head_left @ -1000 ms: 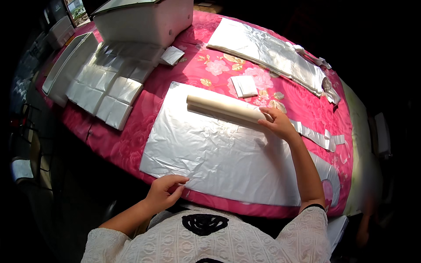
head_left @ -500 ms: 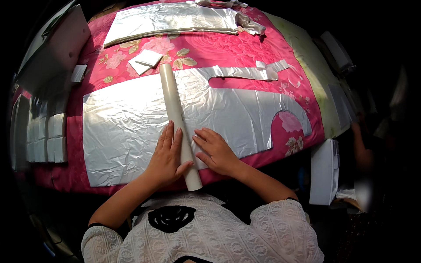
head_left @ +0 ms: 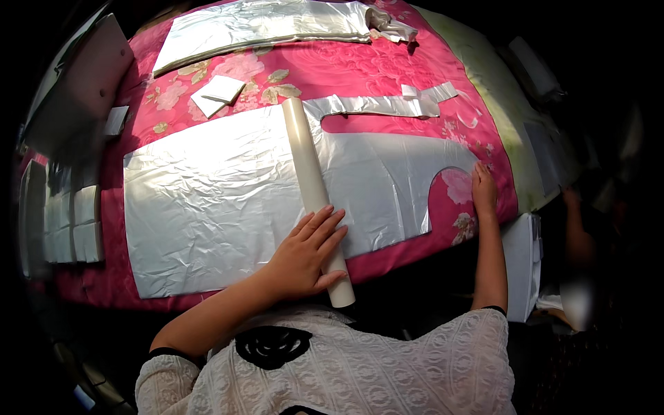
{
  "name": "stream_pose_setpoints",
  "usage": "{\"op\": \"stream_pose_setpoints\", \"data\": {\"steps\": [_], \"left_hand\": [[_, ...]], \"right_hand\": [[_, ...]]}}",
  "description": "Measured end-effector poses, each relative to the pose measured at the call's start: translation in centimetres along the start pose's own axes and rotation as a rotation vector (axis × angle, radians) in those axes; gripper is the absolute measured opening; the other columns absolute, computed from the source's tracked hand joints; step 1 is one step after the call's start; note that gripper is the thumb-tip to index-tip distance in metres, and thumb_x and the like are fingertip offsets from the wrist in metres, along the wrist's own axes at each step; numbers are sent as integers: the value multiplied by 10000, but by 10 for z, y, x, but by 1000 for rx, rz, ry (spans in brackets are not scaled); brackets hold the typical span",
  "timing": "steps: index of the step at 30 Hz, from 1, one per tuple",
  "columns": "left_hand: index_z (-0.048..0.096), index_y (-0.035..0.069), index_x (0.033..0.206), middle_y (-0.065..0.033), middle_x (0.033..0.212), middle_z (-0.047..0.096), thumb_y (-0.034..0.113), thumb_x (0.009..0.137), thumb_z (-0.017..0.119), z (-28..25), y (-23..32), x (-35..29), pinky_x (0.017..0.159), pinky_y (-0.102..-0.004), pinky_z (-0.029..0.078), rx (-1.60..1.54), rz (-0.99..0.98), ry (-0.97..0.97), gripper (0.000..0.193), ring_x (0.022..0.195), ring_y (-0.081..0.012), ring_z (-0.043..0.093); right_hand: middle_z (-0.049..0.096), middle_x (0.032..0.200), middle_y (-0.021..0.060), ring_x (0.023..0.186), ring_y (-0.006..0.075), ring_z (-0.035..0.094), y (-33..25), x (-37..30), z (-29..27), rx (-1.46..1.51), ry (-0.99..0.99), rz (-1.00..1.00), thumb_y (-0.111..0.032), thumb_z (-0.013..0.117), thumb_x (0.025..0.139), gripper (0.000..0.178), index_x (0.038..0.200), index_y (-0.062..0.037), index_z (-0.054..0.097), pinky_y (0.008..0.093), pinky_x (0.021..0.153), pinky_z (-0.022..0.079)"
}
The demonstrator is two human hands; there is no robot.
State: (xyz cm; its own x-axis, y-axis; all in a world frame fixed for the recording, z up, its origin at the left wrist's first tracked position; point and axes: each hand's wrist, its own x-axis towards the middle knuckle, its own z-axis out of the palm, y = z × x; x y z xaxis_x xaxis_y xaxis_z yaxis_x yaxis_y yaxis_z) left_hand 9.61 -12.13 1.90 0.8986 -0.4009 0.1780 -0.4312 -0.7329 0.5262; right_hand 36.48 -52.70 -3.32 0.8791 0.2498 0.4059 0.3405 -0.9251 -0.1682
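A folded white plastic apron [head_left: 207, 207] lies flat and creased across the pink flowered cloth, with a curved cut-out at its right end. Across it rests a long cream tube [head_left: 305, 159], its near end jutting past the table edge. My left hand [head_left: 308, 245] lies on the lower part of this tube, fingers stretched and thumb apart, not wrapped round it. My right hand [head_left: 484, 185] is at the apron's far right tip beside the cut-out, fingers closed on that edge. A strip with a tie runs along the apron's far side.
A stack of folded white plastic aprons [head_left: 263, 28] lies at the back. Small folded white packets [head_left: 223, 90] sit beyond the tube. At left are stacked white packets [head_left: 86, 221] and an upright board [head_left: 90, 83]. A white box [head_left: 522, 263] stands right, near another person's arm [head_left: 577, 232].
The tube has shifted right across the apron under my left hand. My right hand has left the tube's side and reached out to the apron's right tip.
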Motion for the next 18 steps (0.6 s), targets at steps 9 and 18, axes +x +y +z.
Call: {"op": "stream_pose_setpoints", "data": {"steps": [9,18], "left_hand": [[412,10,1281,-148,1388,344,251,786,619,-7,-2,-2,1043,-440,285,-328,15,138,589,1291,-321,321],[585,-4,999,-92,887,642,163,854,617,-38,-27,-26,674,-255,500,-1424,-776,235,224,779,-132,615]], "right_hand": [[569,659,40,603,140,538,-161,-10,-48,608,-71,177,-80,674,734,160,730,-24,524,275,562,438],[580,952,118,902,295,570,-347,-84,-88,991,-585,-689,-124,696,724,340,1021,-28,559,373,781,469]]}}
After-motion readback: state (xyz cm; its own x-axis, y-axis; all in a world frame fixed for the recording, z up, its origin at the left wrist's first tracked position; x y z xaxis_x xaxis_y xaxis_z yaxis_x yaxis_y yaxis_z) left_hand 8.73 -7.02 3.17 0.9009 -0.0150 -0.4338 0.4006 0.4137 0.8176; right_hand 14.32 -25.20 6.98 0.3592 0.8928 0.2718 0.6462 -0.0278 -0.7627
